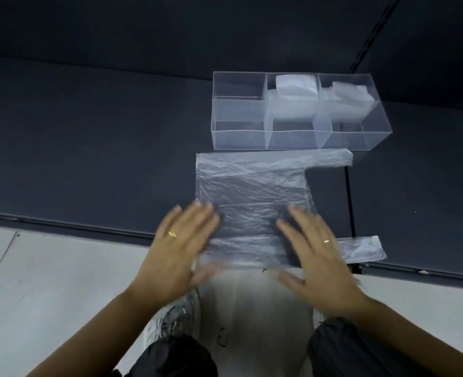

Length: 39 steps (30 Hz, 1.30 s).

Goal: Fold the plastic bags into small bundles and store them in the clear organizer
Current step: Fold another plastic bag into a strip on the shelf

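Fingers (202,214) both hands straight, spread, grasping nothing, motion-blurred. Left hand (178,248), right hand (316,257) palm-down at plastic bag (252,183) near edge. Bag flat, unfolded. Clear organizer (238,137) just beyond bag; folded bundles (293,87) in middle, right compartments.

Organizer (238,137): top open, 3 compartments side by side.
Left compartment (238,87): free entry from above.
Middle bundles (293,88) stack up toward the rim; right bundles (350,97) fill much of theirs.
Flat bag (252,180) lies just before the front wall, left hand (178,246) and right hand (314,248) spread on its near part.
Surface (89,145) bare to the left: wide side approach.
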Each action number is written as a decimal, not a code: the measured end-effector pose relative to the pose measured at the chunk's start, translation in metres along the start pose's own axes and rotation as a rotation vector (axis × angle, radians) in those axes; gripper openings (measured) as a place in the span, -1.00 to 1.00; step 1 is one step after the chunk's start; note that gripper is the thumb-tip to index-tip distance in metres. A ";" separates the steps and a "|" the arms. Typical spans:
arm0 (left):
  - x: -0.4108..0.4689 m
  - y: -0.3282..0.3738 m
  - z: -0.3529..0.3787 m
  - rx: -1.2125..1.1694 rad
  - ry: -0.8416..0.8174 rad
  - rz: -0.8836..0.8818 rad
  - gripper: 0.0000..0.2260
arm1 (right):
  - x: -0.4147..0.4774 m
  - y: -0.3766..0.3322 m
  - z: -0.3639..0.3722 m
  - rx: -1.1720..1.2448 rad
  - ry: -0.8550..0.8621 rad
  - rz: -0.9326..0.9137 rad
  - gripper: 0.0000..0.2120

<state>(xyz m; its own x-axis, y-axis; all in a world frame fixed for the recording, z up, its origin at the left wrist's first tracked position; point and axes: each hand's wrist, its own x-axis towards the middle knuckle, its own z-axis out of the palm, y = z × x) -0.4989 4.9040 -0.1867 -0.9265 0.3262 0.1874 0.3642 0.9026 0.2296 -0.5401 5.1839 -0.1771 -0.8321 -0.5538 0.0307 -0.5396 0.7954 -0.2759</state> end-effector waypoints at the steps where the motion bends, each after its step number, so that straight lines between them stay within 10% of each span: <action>1: -0.014 0.005 0.004 0.016 -0.054 0.129 -0.35 | -0.004 -0.006 0.005 -0.018 -0.011 -0.101 -0.28; 9: -0.010 0.018 -0.008 -0.216 0.220 0.076 -0.84 | 0.000 -0.013 0.003 0.106 0.221 -0.127 -0.77; 21: 0.054 -0.032 -0.086 -0.964 -0.123 -0.626 -0.83 | 0.016 0.082 -0.090 0.799 -0.028 0.467 -0.92; 33: 0.111 -0.073 -0.019 -0.455 0.025 -0.773 -0.78 | 0.098 0.128 -0.042 0.607 0.267 0.662 -0.95; 39: 0.099 -0.034 -0.008 0.023 0.189 -0.222 -0.66 | 0.101 0.126 -0.042 0.544 0.230 0.674 -0.94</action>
<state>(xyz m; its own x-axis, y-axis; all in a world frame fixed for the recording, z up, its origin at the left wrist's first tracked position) -0.6022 4.9033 -0.1686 -0.9487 0.0638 0.3098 0.1500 0.9530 0.2632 -0.6972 5.2384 -0.1683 -0.9870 0.0987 -0.1269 0.1601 0.6745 -0.7207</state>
